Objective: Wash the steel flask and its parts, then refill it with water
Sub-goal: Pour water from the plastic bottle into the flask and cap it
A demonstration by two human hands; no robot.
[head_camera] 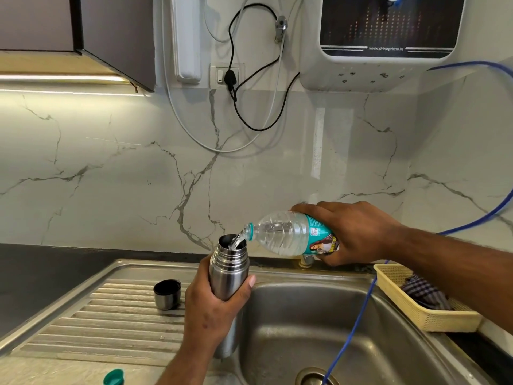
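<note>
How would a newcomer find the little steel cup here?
Start at the steel sink and look to its ribbed drainboard, left of the basin. The small steel cup stands there mouth up, beside the left hand gripping the flask. Unlike the teal cap nearer the front, it is metal, dark inside.

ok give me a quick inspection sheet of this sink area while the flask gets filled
surface: ribbed steel drainboard beside the basin; dark counter behind.
job's things: steel flask open and upright; plastic water bottle tilted, water streaming into the flask mouth; flask cup mouth up on the drainboard.
clutter: teal bottle cap at the near edge; yellow basket holding a checked cloth.
hands: left hand grips the flask; right hand holds the bottle.
cables: black cord plugged into the wall socket; blue hose runs down into the basin.
surroundings: marbled backsplash, wall-mounted water purifier, cabinet.
</note>
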